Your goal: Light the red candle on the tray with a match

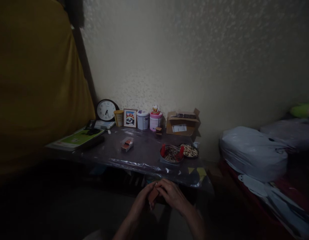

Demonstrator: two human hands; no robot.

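Observation:
My left hand [143, 196] is wrapped round a small reddish-brown matchbox [153, 194], held tilted in front of the table's near edge. The bent fingers of my right hand [170, 193] pinch at the upper end of the same box; whether they also hold a match is too dark to tell. Beyond my hands, two red candles [163, 150] stand in a round metal dish [171, 161] with dark bits in it. Further left on the table lies a clear plastic wrapper with similar small boxes [127, 144].
The table [141, 156] has a shiny plastic cover. A second dish [190, 150] touches the candle dish's right side. Along the wall stand a clock [106, 110], a framed panda picture [130, 118], tins [143, 120] and an open cardboard box [180, 126]. White bags [251, 151] lie at right.

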